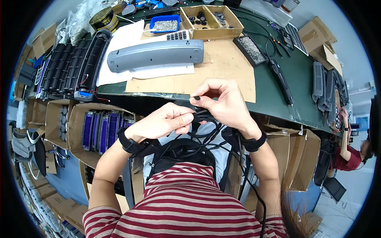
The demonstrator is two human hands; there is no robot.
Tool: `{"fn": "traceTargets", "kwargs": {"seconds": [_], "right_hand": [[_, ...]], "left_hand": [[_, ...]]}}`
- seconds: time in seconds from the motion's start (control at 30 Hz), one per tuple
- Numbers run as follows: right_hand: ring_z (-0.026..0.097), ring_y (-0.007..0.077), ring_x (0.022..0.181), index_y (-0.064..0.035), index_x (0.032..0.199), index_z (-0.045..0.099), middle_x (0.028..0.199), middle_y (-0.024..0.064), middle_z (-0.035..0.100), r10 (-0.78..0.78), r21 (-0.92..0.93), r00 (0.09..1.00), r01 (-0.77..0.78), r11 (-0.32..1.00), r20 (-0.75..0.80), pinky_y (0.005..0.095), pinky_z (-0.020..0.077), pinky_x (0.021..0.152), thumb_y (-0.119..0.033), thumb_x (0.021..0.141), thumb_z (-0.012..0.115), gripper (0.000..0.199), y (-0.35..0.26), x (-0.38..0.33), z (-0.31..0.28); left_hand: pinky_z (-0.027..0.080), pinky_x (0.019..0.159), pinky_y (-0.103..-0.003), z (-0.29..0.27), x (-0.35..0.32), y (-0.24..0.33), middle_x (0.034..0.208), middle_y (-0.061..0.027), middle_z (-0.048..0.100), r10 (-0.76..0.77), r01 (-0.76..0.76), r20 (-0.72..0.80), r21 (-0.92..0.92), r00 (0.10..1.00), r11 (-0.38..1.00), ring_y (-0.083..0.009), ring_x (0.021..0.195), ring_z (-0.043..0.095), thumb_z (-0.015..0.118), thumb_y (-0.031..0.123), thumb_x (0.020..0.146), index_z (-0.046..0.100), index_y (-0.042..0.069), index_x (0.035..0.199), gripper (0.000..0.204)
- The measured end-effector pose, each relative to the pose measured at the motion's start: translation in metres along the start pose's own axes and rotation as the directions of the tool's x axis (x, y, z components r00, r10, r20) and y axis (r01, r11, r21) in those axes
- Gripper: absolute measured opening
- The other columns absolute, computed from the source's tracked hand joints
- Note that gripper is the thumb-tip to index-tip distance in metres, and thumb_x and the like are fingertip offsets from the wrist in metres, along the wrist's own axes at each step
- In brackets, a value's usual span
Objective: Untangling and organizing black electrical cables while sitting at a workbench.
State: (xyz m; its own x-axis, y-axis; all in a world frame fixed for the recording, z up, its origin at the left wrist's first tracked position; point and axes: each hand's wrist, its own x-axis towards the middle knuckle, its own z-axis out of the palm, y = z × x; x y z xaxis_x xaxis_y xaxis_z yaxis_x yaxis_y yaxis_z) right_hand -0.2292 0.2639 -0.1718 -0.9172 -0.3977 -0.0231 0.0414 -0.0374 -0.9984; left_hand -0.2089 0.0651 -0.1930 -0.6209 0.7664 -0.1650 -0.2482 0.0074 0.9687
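Over my lap, just off the table's front edge, my two hands work close together. My right hand (228, 104) pinches a small black round piece (197, 98) between thumb and forefinger. Just left of it, my left hand (168, 119) has its fingers closed, thumb against forefinger; what lies in them is mostly hidden. Black cables (208, 133) hang in loops behind and below both hands. On the table beyond lies a long grey plastic housing (156, 55), resting on white paper and a cardboard sheet (230, 65).
A divided cardboard box (211, 32) holds black round parts; a blue tray (177, 27) and a black tray (258, 59) hold screws. An electric screwdriver (281, 81) lies at right. Dark finned rollers (65, 63) stand left. Open cartons (73, 148) sit below. Another person (349, 156) works far right.
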Motion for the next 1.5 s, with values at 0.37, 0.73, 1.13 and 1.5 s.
{"fn": "traceTargets", "kwargs": {"seconds": [0.37, 0.73, 1.13, 1.5], "right_hand": [[0.065, 0.0225, 0.074, -0.0023, 0.075, 0.064, 0.081, 0.0079, 0.067, -0.730, -0.585, 0.661, 0.665, 0.464, 0.173, 0.0302, 0.0523, 0.065, 0.010, 0.059, 0.069, 0.020, 0.013, -0.023, 0.018], [0.056, 0.0234, 0.084, -0.0089, 0.078, 0.070, 0.085, 0.0054, 0.058, -0.672, -0.761, 0.720, 0.532, 0.372, 0.175, 0.0332, 0.0470, 0.070, 0.004, 0.059, 0.074, 0.023, 0.017, -0.044, 0.004], [0.062, 0.0159, 0.097, 0.0056, 0.121, 0.056, 0.108, 0.0120, 0.064, -0.047, -0.238, 0.986, 0.085, 0.967, 0.161, 0.0274, 0.0479, 0.085, -0.005, 0.091, 0.045, 0.033, 0.001, -0.035, -0.010], [0.058, 0.0254, 0.105, 0.0030, 0.126, 0.052, 0.113, 0.0155, 0.061, -0.225, -0.393, 0.968, 0.251, 0.885, 0.110, 0.0335, 0.0434, 0.091, -0.010, 0.090, 0.055, 0.038, 0.020, -0.045, -0.017]], "left_hand": [[0.028, 0.052, -0.020, -0.018, -0.001, -0.008, 0.062, 0.0061, 0.041, -0.077, 0.058, -0.008, -0.586, 0.997, 0.808, -0.0054, 0.055, 0.033, 0.050, 0.026, 0.099, 0.057, 0.005, 0.084, 0.027], [0.040, 0.051, -0.023, 0.010, 0.003, 0.005, 0.063, -0.0032, 0.058, 0.282, -0.101, -0.337, 0.467, 0.898, 0.879, -0.0069, 0.055, 0.049, 0.068, 0.020, 0.088, 0.067, 0.000, 0.091, 0.020], [0.052, 0.058, -0.028, 0.011, -0.003, 0.001, 0.087, -0.0142, 0.068, 0.664, -0.257, -0.224, 0.797, 0.713, 0.546, -0.0221, 0.066, 0.065, 0.071, -0.001, 0.073, 0.069, 0.003, 0.104, 0.032], [0.052, 0.065, -0.023, 0.020, -0.010, 0.010, 0.096, -0.0125, 0.071, 0.638, -0.275, -0.293, 0.719, 0.712, 0.638, -0.0161, 0.080, 0.068, 0.069, -0.005, 0.077, 0.068, 0.000, 0.107, 0.031]]}}
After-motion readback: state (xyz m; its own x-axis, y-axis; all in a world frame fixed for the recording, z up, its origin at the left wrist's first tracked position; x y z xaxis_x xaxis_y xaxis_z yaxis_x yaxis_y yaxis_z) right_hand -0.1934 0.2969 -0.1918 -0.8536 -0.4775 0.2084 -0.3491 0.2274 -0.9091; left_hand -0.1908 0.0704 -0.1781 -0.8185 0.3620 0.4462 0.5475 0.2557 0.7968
